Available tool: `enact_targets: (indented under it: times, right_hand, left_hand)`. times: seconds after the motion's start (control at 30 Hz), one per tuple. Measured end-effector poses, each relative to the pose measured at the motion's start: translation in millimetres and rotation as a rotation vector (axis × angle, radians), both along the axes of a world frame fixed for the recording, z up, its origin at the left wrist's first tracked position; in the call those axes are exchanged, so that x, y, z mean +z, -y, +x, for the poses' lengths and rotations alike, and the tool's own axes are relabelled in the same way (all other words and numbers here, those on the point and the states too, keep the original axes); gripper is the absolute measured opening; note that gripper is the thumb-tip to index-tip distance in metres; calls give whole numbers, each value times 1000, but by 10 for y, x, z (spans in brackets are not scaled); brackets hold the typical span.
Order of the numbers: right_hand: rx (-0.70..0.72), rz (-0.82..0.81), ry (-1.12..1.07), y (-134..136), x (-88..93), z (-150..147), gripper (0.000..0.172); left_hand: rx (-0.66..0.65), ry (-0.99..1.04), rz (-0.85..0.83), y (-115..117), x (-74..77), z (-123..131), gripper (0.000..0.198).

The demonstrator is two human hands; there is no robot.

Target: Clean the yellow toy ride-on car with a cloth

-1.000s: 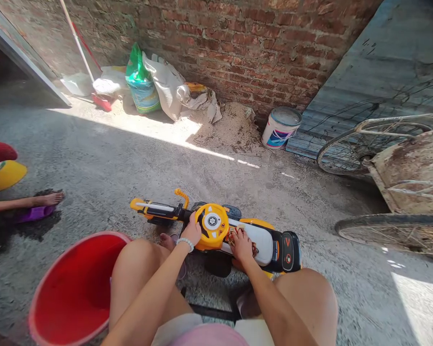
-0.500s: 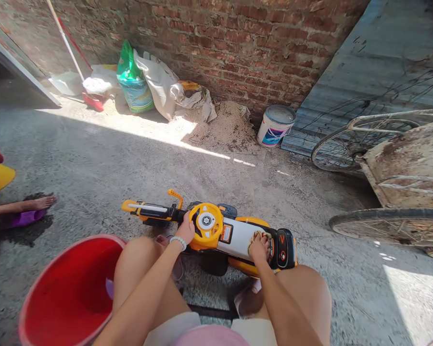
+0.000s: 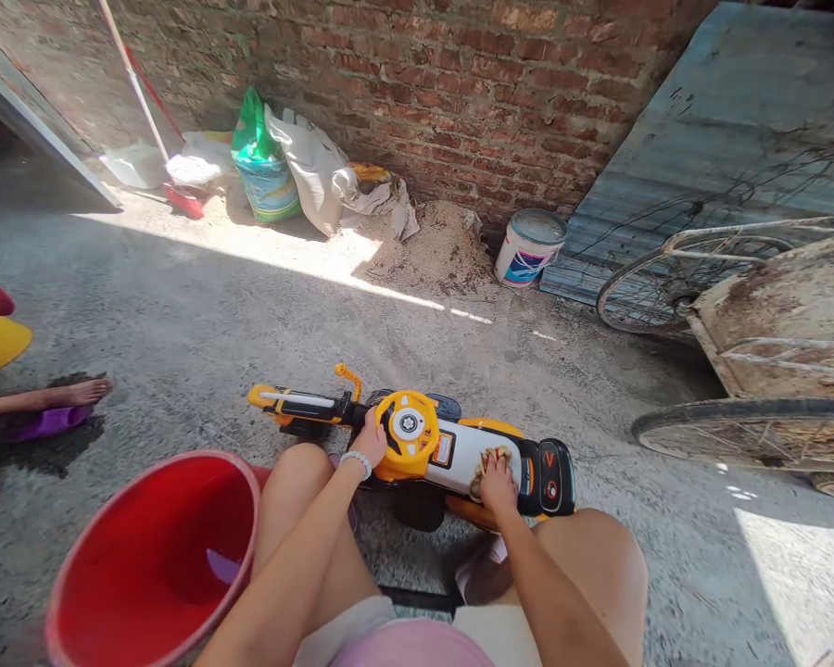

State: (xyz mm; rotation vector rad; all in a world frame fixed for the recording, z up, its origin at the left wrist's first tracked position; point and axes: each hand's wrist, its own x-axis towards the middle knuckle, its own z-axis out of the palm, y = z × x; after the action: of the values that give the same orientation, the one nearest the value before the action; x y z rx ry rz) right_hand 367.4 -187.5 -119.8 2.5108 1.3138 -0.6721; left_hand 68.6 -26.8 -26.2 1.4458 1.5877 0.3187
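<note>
A yellow, black and white ride-on toy excavator point(image 3: 451, 454) stands on the concrete between my knees, its arm pointing left. My left hand point(image 3: 370, 440), with a pale bead bracelet on the wrist, is closed around the near left rim of the yellow steering wheel point(image 3: 427, 451). My right hand point(image 3: 499, 482) presses a crumpled, yellowish-brown cloth point(image 3: 477, 482) flat on the white seat point(image 3: 459, 471), just left of the black backrest point(image 3: 556, 477). The fingers lie over the cloth and hide part of it.
A big red bucket point(image 3: 62, 593) stands by my left knee. At far left are another person's foot point(image 3: 80, 393) and a purple slipper point(image 3: 56, 423). Sacks point(image 3: 312, 171), a grain heap point(image 3: 441, 245) and a paint bucket point(image 3: 524, 250) line the brick wall. A rusty cart point(image 3: 792, 324) stands right.
My right hand has slid the cloth a little left along the seat, away from the backrest. The left hand keeps its hold on the wheel. The view has shifted slightly.
</note>
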Motion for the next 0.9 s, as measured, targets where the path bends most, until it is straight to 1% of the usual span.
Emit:
enact_targets:
  times: [0.07,0.1,0.17,0.2,0.27,0.33,0.4,0.43,0.5,0.57,0.63,0.73,0.8,0.9]
  right_hand:
    - [-146,-46,12,47,53,215,67]
    - [-207,-65,22,67,70,270,66]
    - [-280,-82,57,103,71,246,64]
    - [-269,-76,75,117,56,166,63]
    - [-152,-45,98,131,13,-89,61]
    - [30,-17,73,105,-13,-383,59]
    - [208,12,2,17,13,-608,62]
    - [284,31,-39,-49,45,-673,63]
    - [400,79,-98,-209,128,-703,62]
    - [466,129,-102,-371,200,-639,60]
    - [498,141,-88,-499,237,-535,57]
    - [513,51,-128,-606,234,-359,57]
    - [451,-28,-137,-626,217,-208,61]
    - [244,-83,-46,-566,200,101,62]
  left_hand:
    - [11,4,2,8,-4,13,63]
    - [15,10,8,8,-4,19,63]
    - [21,26,21,4,-2,29,61]
    - [26,34,28,0,-1,34,60]
    - [43,42,29,-6,-2,44,60]
    - [61,41,23,-9,-8,49,61]
    - [64,42,22,-9,-19,47,60]
    - [59,44,26,-9,-25,43,59]
    - [41,53,33,-10,-38,32,58]
    - [37,59,25,-15,-52,22,58]
    - [45,55,12,-21,-68,16,60]
    - [50,54,12,-31,-88,8,62]
    - [40,51,5,-36,-92,1,62]
    - [10,22,-14,-47,-83,-9,61]
